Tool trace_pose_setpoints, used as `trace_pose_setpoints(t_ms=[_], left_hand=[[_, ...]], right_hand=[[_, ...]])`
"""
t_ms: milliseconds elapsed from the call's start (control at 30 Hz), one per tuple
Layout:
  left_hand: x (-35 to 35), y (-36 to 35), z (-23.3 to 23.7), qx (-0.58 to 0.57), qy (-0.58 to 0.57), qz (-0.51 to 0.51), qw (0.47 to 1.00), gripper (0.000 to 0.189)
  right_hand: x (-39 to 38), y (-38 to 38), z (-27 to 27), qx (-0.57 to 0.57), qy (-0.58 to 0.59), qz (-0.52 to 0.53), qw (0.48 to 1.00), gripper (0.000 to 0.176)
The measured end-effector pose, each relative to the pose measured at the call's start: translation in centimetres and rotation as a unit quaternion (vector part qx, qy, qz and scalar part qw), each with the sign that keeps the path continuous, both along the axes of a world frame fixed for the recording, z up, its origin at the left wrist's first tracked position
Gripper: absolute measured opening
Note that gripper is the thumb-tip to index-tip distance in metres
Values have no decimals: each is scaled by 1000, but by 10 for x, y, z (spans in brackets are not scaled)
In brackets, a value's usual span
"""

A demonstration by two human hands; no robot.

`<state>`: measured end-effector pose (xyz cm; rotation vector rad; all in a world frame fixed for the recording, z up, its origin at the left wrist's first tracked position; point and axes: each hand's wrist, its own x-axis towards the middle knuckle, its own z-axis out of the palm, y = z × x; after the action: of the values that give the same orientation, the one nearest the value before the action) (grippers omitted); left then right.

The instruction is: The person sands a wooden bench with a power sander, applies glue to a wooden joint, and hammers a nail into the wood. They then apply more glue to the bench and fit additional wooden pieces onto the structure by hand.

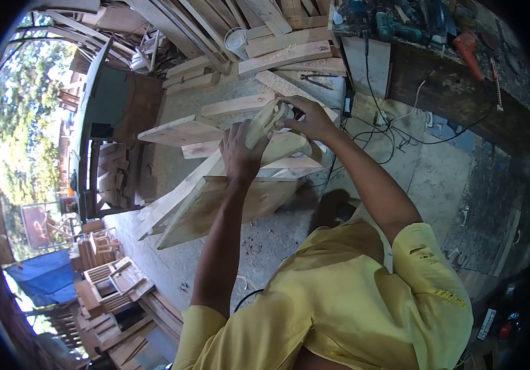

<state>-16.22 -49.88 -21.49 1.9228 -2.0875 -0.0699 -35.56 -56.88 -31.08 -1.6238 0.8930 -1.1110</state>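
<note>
A short, pale piece of wood (261,126) is held up in front of me, above several boards. My left hand (240,153) is closed around its near left side, thumb along the edge. At its far right end my right hand (312,119) grips it between thumb and fingers. Something dark shows between the right fingers, too small to make out. Below the hands, a wide board (231,206) stands slanted on the left. Another flat board (181,131) extends left beyond it, and a rounded wooden part (286,147) lies under the right hand.
A workbench (413,74) at the upper right carries a teal power tool (394,28) and an orange-red tool (467,46). Cords (388,132) trail across the floor. Stacked planks (289,52) and a white bucket (236,42) stand at the back; wooden frames (107,280) lie lower left.
</note>
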Motion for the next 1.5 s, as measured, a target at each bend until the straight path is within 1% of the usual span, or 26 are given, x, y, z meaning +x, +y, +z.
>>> trace_pose_setpoints(t_ms=[67,167,233,300,367,400,467,533,567,600,667,733,767,833,900,967,1000,1067,1100,1167,1233,1300,1367,1400,1467,1500], left_hand=[[-2,-1,2,6,-4,4,1000,54],[-1,-1,0,4,-13,2,1000,54],[2,0,-4,-29,-12,-11,999,52],[2,0,-6,-38,5,-22,999,51],[0,0,-4,-53,25,-34,998,51],[-3,-1,-3,-36,10,-5,999,52],[2,-2,-10,-55,13,-9,998,54],[-4,-3,-4,-36,-11,9,999,54],[-7,-4,-1,-22,-20,12,999,54],[-7,-6,1,-21,-3,-1,1000,53],[-15,-9,5,-3,-17,16,1000,51],[-26,-10,15,17,-19,31,999,57],[-30,-10,17,32,-30,45,998,60],[-37,-9,17,48,-63,81,994,57],[-37,-7,14,79,-83,115,987,53],[-50,0,17,72,-128,138,979,60],[-61,-5,22,77,-132,148,977,60],[-80,-9,35,130,-126,197,963,65],[-83,-10,35,136,-131,208,960,65],[-79,-9,26,107,-76,210,969,64],[-73,-4,26,125,-102,225,961,63],[-73,-9,25,133,-92,208,965,62],[-78,-13,28,142,-81,231,959,63],[-82,-16,31,147,-68,244,956,65],[-79,-16,31,144,-84,237,957,65],[-79,-19,31,138,-94,221,961,66]], right_hand=[[-5,1,1,11,11,-5,1000,75],[-20,7,-16,-69,30,-51,996,73],[-49,21,-17,50,-20,-135,989,67],[-91,27,-56,103,27,-184,977,50],[-148,36,-55,89,60,-252,962,40],[-181,29,-59,79,78,-263,958,40],[-253,12,-67,202,-60,-300,930,33],[-335,-17,-46,156,19,-388,908,36],[-373,-37,-21,162,73,-428,886,31],[-404,-56,0,11,121,-457,881,25],[-469,-104,34,-69,68,-443,891,21],[-562,-170,30,-129,239,-469,840,25],[-589,-198,36,-133,239,-464,843,25],[-638,-255,46,-18,350,-469,811,24],[-673,-313,36,-16,372,-452,810,22],[-690,-365,22,45,566,-401,719,22],[-702,-390,6,44,565,-391,725,22],[-736,-433,-42,23,782,-148,605,25],[-753,-446,-69,18,779,-137,611,25],[-776,-460,-116,67,731,-172,657,30],[-773,-457,-116,200,662,-178,700,36],[-811,-475,-189,219,614,-248,716,42],[-768,-451,-114,237,600,-232,728,45],[-772,-455,-131,234,599,-220,734,45],[-807,-463,-160,247,413,-203,853,40],[-832,-472,-188,243,413,-195,856,40]])
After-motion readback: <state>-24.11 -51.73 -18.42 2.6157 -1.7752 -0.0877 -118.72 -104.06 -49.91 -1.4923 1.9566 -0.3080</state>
